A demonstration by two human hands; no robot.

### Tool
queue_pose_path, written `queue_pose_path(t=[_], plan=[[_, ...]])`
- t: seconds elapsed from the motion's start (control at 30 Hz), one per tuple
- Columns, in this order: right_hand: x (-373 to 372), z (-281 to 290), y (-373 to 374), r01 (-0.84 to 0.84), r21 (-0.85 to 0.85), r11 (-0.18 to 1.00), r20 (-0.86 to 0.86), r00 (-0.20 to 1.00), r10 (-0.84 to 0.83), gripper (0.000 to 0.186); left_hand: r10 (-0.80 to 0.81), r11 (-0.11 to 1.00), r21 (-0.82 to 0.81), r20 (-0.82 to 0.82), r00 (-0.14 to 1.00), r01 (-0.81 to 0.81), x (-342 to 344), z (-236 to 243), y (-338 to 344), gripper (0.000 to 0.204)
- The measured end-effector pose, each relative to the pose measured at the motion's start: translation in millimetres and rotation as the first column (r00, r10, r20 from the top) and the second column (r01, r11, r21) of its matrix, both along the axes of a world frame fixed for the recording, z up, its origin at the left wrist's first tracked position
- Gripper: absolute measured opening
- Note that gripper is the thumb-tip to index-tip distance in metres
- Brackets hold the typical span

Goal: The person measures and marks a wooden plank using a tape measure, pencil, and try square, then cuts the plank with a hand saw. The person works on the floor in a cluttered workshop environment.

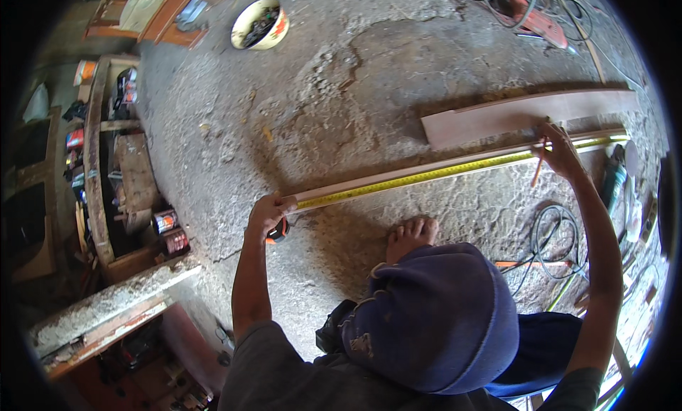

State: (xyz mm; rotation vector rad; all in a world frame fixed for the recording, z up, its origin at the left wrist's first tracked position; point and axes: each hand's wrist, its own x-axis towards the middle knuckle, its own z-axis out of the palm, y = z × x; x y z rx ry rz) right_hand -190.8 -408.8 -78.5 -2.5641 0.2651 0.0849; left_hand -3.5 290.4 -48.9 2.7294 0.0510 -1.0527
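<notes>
A long narrow wooden strip (pixel 419 171) lies across the rough floor in front of me, with the yellow blade of a tape measure (pixel 405 180) stretched along it. My left hand (pixel 268 211) is closed at the strip's left end, gripping the tape measure, whose black and orange case (pixel 279 230) shows just below the fingers. Toward the other end, my right hand (pixel 560 153) pinches a reddish pencil (pixel 538 166) over the blade and strip. Beyond that hand lies a wider, slightly curved wooden board (pixel 511 116).
My bare foot (pixel 413 237) rests near the strip. A coiled dark cable (pixel 555 233) and a green power tool (pixel 612 176) lie at right. Far off are a bowl of small dark pieces (pixel 241 27) and a red power tool (pixel 536 26). A wooden frame (pixel 96 169) with cans stands left.
</notes>
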Motion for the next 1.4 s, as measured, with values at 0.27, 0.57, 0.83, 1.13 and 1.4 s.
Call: queue_pose_path(t=[0.27, 0.57, 0.83, 1.13, 1.4], plan=[[-3, -8, -5, -0.004, 0.022, 1.0, -0.003, 1.0, 0.004, 0.04, 0.08, 0.983, -0.163, -0.049, 0.996, -0.087, 12, -28, 58, 0.041], [-4, -15, -10, 0.004, 0.152, 0.988, -0.045, 0.999, 0.003, 0.057, 0.159, 0.93, -0.294, -0.221, 0.962, -0.221, 2, 1, 45, 0.038], [-3, -8, -10, -0.028, 0.001, 1.0, -0.05, 0.998, 0.028, 0.038, -0.152, 0.969, -0.19, 0.043, 0.987, 0.158, 14, -24, 49, 0.027], [-2, -5, -9, -0.08, -0.032, 0.996, 0.025, 0.996, 0.081, 0.04, -0.044, 0.966, -0.258, -0.067, 0.997, 0.026, 22, -24, 55, 0.038], [0, -7, -12, -0.078, -0.074, 0.994, -0.031, 0.997, 0.076, 0.037, -0.045, 0.977, -0.213, -0.08, 0.996, 0.027, 23, -19, 49, 0.039]])
